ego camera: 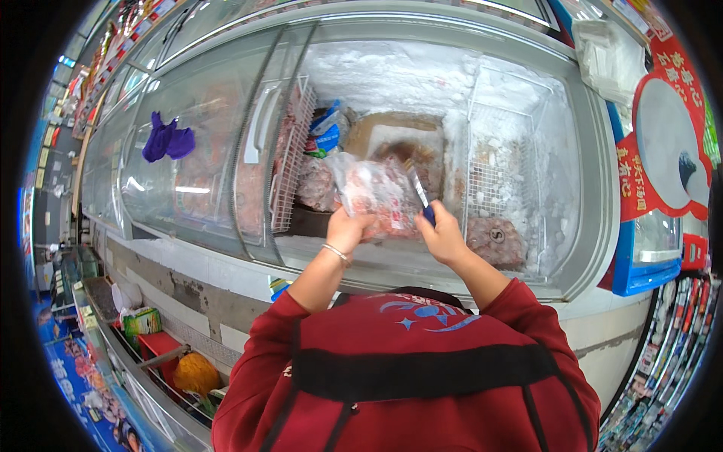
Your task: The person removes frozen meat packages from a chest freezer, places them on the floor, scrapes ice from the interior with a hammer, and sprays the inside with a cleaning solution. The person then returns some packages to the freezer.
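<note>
My left hand [349, 230], with a bracelet at the wrist, grips the near left edge of a clear plastic bag of frozen meat [379, 195]. My right hand [440, 231] is closed around the dark blue handle of a tool with a narrow flat head [418, 186], perhaps a scraper or brush; its far end lies against the bag's right side. Both hands are inside a frosted chest freezer [587, 169]. Beyond the bag is a brown, frost-covered cardboard box [367, 133]. Another bag of frozen meat [315, 183] lies to the left of the held bag.
A white wire basket [294, 164] stands at the left, by the sliding glass lid [260, 130]. Purple gloves [168, 138] lie on the glass. At the right, a wire basket [502, 121] holds loose frost, with a bagged frozen pack [496, 243] near its front.
</note>
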{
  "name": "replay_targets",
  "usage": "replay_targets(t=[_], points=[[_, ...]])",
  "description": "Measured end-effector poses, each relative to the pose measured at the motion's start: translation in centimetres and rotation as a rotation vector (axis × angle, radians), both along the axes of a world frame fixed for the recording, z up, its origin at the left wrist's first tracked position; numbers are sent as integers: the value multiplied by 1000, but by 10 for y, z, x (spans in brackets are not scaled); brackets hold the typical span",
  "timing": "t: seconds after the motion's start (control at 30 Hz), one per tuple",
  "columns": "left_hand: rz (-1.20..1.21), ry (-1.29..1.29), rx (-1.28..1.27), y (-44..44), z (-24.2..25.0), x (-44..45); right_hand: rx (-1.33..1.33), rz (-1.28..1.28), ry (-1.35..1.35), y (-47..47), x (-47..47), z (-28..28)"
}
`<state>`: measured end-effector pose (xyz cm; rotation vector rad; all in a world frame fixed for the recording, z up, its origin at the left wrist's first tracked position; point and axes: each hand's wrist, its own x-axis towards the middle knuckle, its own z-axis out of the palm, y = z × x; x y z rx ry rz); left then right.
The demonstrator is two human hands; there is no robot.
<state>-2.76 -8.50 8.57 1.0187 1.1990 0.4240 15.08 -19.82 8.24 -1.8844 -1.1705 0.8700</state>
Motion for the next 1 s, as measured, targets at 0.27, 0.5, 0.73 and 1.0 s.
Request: replay_targets(t=[0.27, 0.5, 0.73, 1.0], points=[[175, -43, -126, -29, 14, -13, -20, -85, 108, -39, 18, -18], [363, -110, -136, -69, 54, -57, -211, -198, 230, -61, 47, -65], [781, -240, -114, -167, 96, -161, -280, -170, 602, -79, 43, -45], [1337, 86, -202, -312, 36, -328, -489, 8, 353, -91, -55, -32]])
